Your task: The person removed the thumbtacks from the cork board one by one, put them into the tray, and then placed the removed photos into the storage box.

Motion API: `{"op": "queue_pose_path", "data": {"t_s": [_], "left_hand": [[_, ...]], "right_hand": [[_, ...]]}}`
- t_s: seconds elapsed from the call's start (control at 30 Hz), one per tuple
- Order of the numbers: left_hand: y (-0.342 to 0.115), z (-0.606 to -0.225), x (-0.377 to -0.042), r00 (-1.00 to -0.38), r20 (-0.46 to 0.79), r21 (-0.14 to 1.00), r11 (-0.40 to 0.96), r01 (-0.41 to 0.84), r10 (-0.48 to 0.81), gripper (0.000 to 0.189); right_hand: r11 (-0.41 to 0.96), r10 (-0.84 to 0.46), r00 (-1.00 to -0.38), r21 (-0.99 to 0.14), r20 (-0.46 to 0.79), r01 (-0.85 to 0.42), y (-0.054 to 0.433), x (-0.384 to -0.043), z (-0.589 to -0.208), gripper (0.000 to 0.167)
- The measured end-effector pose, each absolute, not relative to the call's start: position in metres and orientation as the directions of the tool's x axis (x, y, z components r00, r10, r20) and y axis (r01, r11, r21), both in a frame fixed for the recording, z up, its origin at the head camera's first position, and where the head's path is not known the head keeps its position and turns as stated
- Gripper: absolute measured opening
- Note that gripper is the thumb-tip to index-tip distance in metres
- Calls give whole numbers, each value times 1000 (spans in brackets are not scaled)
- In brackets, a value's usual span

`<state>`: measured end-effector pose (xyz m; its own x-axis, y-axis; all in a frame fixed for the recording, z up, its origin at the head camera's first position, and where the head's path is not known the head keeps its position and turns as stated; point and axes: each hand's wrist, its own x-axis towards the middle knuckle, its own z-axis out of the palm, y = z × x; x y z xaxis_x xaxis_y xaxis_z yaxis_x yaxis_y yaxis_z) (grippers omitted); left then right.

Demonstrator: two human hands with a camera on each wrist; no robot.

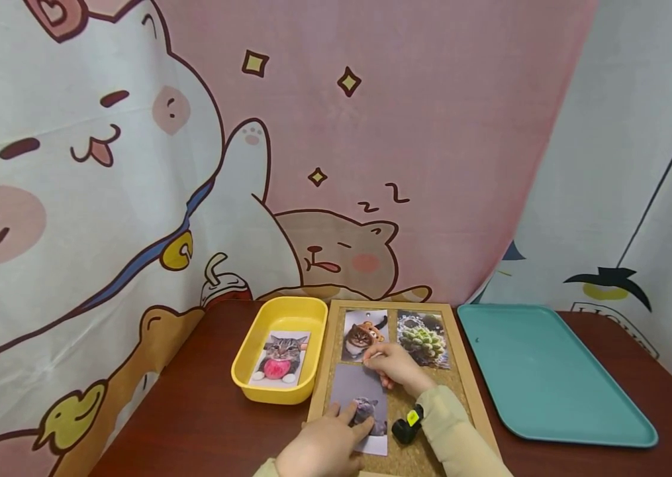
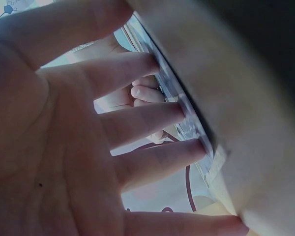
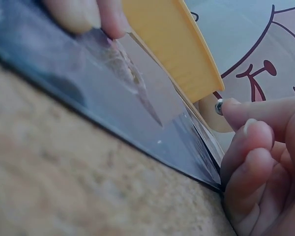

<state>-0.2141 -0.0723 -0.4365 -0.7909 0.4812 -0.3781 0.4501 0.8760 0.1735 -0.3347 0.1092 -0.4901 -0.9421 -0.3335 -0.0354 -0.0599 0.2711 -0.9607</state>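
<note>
A framed corkboard (image 1: 404,424) lies on the table. On its lower left is a grey photo of a kitten (image 1: 355,384). My left hand (image 1: 326,440) rests on that photo's lower part, its fingers (image 2: 147,118) spread and fairly straight. Near the photo's top edge, my right hand (image 1: 395,366) has curled fingers and holds a small shiny push pin (image 3: 219,106) at the fingertips. Its exact shape is too small to tell. Above are a photo of a cat in a hat (image 1: 359,336) and a photo of a succulent (image 1: 423,339).
Left of the board stands a yellow basin (image 1: 240,371) with a photo of a cat and a pink ball (image 1: 279,358) inside. A teal tray (image 1: 556,377) lies to the right. Behind the dark red table (image 1: 192,411) hangs a cartoon-printed cloth (image 1: 431,132).
</note>
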Motion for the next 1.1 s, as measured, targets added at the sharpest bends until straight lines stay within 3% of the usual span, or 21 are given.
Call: {"op": "queue_pose_path", "data": {"t_s": [0.87, 1.1], "left_hand": [[-75, -454, -224, -769, -398, 183, 865, 467, 500, 54], [-74, -441, -215, -798, -343, 146, 867, 476, 496, 50]], "right_hand": [[135, -321, -947, -988, 24, -71, 110, -331, -491, 24], [99, -296, -955, -994, 18, -50, 111, -330, -481, 29]]}}
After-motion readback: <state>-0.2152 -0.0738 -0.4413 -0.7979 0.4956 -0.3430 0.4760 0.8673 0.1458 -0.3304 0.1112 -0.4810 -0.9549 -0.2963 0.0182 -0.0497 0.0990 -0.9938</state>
